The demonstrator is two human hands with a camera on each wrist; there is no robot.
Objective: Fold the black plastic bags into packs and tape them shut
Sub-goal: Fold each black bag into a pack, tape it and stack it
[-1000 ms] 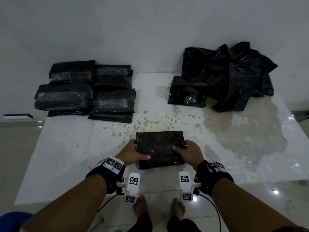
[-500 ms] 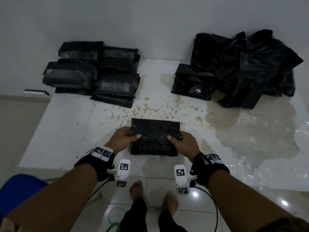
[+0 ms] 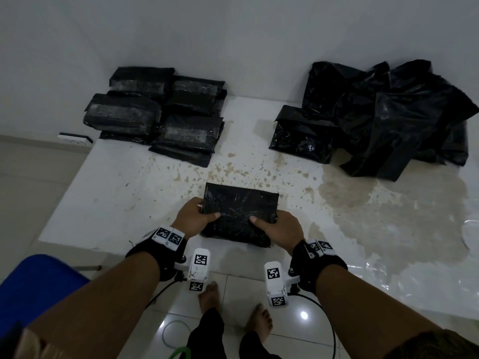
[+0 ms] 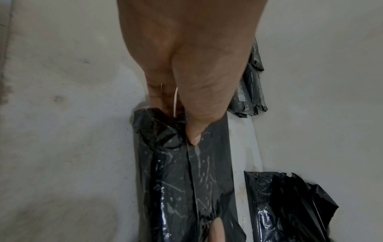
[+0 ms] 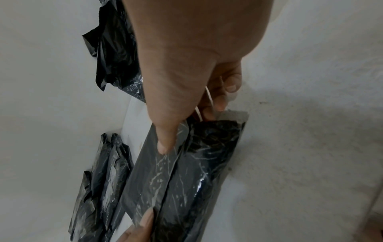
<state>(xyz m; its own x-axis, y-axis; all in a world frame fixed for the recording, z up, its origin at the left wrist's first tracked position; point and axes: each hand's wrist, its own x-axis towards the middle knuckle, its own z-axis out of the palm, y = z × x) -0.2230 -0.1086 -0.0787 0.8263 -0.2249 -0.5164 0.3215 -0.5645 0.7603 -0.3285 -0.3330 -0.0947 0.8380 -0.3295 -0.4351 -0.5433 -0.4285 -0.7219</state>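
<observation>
A folded black plastic pack (image 3: pixel 239 208) sits near the front edge of the white table (image 3: pixel 116 193). My left hand (image 3: pixel 194 218) grips its left end, thumb on top and fingers curled underneath. My right hand (image 3: pixel 278 228) grips its right end the same way. The left wrist view shows the pack (image 4: pixel 186 172) with my left thumb pressing its fold seam. The right wrist view shows the pack (image 5: pixel 186 172) with my right thumb on the upper flap. No tape roll is visible.
Several taped black packs (image 3: pixel 160 112) are stacked at the table's back left. A heap of loose black bags (image 3: pixel 383 117) lies at the back right. A wet brown stain (image 3: pixel 388 200) spreads over the right side. A blue object (image 3: pixel 33 283) stands at lower left.
Both hands keep their grip on the pack. It has shifted slightly away from the front edge while my head moved, and the fold now looks flatter.
</observation>
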